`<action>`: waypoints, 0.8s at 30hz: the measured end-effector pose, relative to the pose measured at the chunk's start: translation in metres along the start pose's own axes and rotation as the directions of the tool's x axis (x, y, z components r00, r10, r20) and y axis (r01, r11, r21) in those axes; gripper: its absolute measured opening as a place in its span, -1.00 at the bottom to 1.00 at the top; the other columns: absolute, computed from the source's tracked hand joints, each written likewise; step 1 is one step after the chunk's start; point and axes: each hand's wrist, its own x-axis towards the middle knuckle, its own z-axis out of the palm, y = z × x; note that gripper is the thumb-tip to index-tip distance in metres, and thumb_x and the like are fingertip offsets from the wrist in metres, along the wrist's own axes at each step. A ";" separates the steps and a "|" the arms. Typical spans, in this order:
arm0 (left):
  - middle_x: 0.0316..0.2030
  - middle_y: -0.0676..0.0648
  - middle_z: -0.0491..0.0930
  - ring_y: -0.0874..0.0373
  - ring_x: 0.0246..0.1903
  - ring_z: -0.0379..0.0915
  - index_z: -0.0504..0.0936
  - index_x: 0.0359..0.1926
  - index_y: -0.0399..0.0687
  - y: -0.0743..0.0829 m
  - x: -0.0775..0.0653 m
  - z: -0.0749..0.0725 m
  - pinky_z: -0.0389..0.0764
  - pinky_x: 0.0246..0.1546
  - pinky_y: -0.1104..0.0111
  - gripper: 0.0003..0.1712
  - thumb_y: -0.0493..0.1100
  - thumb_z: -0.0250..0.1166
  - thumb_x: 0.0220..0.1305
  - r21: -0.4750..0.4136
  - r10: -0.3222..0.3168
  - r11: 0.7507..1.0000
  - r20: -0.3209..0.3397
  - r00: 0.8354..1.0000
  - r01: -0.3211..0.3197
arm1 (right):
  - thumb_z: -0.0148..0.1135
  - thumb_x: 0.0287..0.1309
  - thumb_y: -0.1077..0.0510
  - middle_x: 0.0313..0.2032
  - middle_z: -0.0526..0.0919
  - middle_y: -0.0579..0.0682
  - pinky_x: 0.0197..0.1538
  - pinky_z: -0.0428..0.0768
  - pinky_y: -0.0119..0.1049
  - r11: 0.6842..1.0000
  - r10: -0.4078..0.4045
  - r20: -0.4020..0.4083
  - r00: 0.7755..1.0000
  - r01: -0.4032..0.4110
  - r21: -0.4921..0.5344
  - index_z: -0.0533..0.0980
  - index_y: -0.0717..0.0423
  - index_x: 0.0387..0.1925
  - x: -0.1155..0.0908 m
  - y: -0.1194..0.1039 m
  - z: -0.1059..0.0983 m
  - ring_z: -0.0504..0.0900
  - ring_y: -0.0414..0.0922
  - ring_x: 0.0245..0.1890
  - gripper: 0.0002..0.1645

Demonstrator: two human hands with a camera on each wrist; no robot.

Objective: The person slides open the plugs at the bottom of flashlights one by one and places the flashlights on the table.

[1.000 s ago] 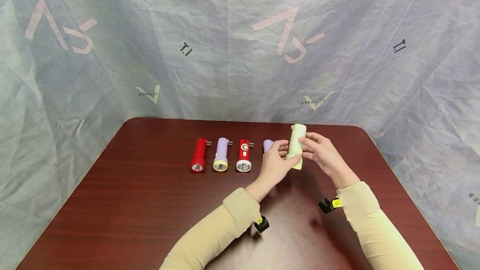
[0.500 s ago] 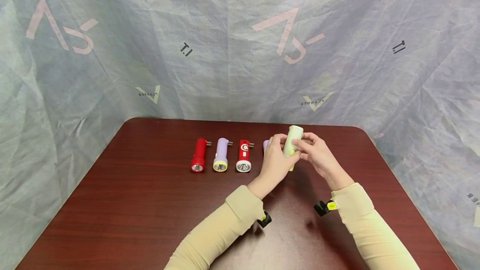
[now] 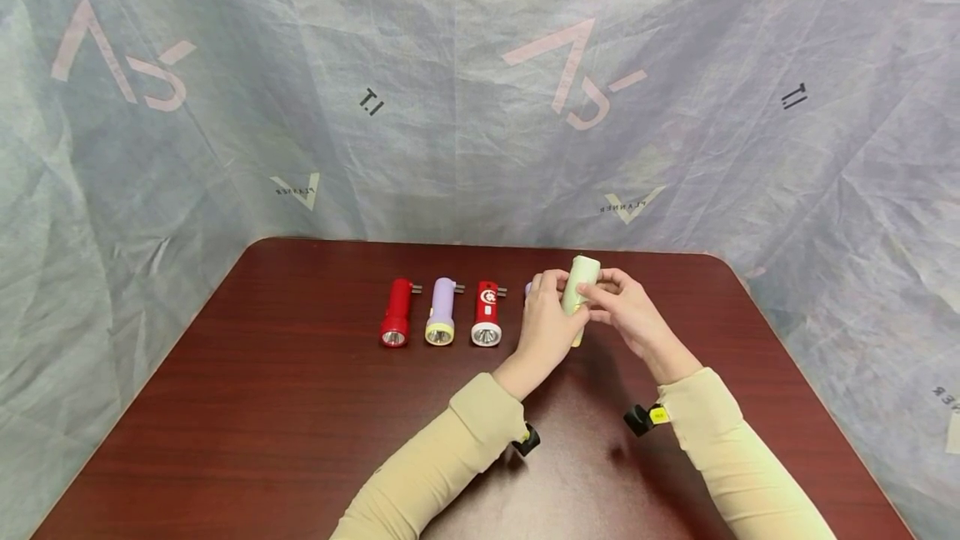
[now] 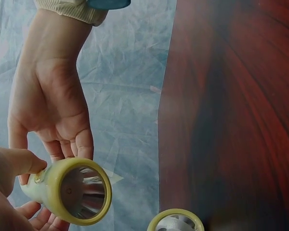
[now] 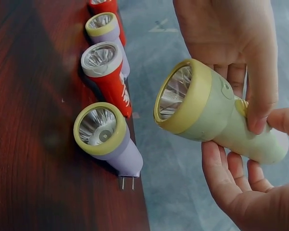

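Note:
Above the table's far right part, both hands hold a pale green flashlight (image 3: 581, 280) with a yellow rim. My left hand (image 3: 546, 325) grips it from the left, thumb by the yellow switch (image 5: 242, 107) in the right wrist view. My right hand (image 3: 632, 317) holds the body from the other side, its thumb on the near face and fingers beneath. The lens end (image 4: 85, 191) faces the camera in the left wrist view. Just behind the left hand lies a purple flashlight (image 5: 124, 155) with a yellow rim and plug prongs, mostly hidden in the head view.
To the left lie a red flashlight (image 3: 397, 311), a purple one with a yellow rim (image 3: 441, 311) and a red one with a white rim (image 3: 487, 312), in a row. They rest on a dark red-brown table (image 3: 262, 407). Grey printed cloth (image 3: 450, 148) hangs behind.
The green flashlight has shifted slightly left and down, tilting further and turning in the fingers. The right hand has moved left with it, and the left fingers now wrap more around it.

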 end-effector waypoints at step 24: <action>-0.22 -0.05 0.54 0.13 -0.24 0.53 0.52 0.01 -0.16 -0.011 0.001 -0.018 0.54 -0.32 0.50 -0.53 -0.11 0.38 0.08 -0.141 -0.067 0.987 0.075 0.995 0.077 | 0.14 0.29 0.12 -0.11 0.50 -0.03 -0.07 0.63 -0.31 1.000 -0.010 0.090 0.996 0.008 0.022 0.18 0.40 0.22 0.000 0.000 0.002 0.62 -0.25 -0.20 -0.37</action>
